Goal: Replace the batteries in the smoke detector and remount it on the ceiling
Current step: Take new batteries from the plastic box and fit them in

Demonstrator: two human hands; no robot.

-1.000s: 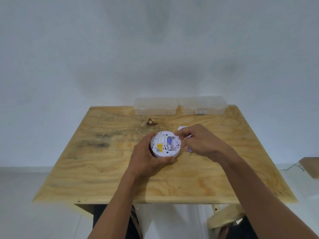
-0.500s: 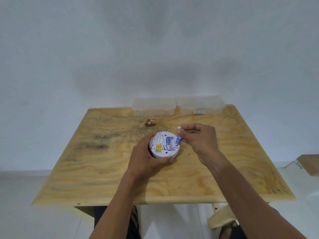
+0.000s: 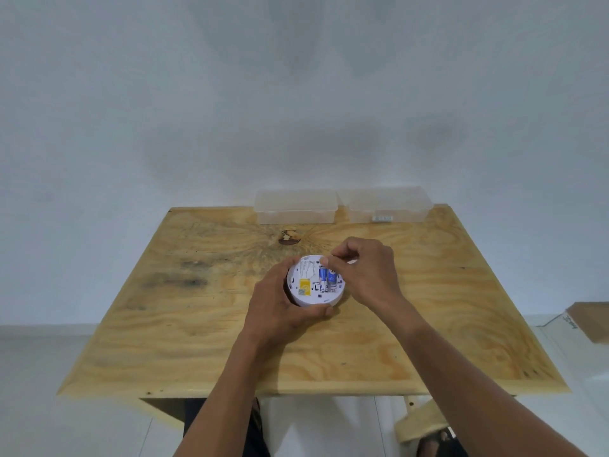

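The round white smoke detector (image 3: 304,293) lies back-up at the middle of the wooden table (image 3: 197,324), showing a yellow label and an open battery bay. My left hand (image 3: 280,308) cups its left and front rim. Two blue batteries stand side by side in the bay: one (image 3: 323,281) seated on the left, the other (image 3: 332,277) on the right, pinched at its far end by the thumb and fingers of my right hand (image 3: 365,272). My right hand covers the detector's right edge.
Two clear plastic boxes, one (image 3: 296,207) at the left and one (image 3: 385,206) at the right, stand along the table's far edge against the white wall. A dark knot (image 3: 289,238) marks the wood behind the detector. A cardboard box (image 3: 590,319) sits on the floor at right.
My right hand lifted a blue battery away from the detector's right side, then brought it back left over the bay, where it now lies beside the other. My left hand stayed on the detector.
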